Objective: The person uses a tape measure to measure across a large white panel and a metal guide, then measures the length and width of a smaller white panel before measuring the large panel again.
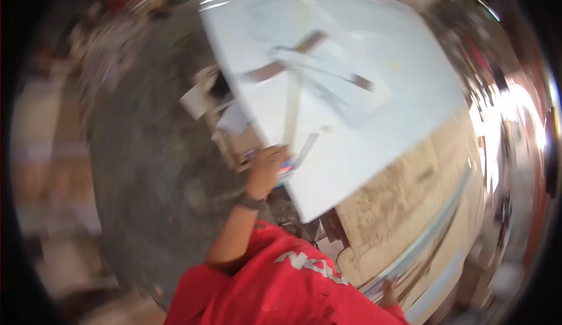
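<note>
My left hand (pixel 267 171) is closed at the near left edge of a large white panel (pixel 410 85). A small blue and red thing (pixel 285 172) shows beside its fingers; blur keeps me from telling what it is. Just beyond, a thin grey strip (pixel 307 150) lies on the panel. Farther up the panel are brown block-like pieces (pixel 268 71), and a thin dark rod ends at another brown block (pixel 363 83). My right hand (pixel 388 294) is low on the right, by long boards, its fingers smeared and partly hidden by the sleeve.
Bare plywood (pixel 404 202) extends right of the white panel, with a long greyish strip (pixel 430 234) along it. Scraps and pieces of board (pixel 237 132) sit left of the panel, beside the dark floor (pixel 152 149). Stacked boards (pixel 52 167) blur at far left.
</note>
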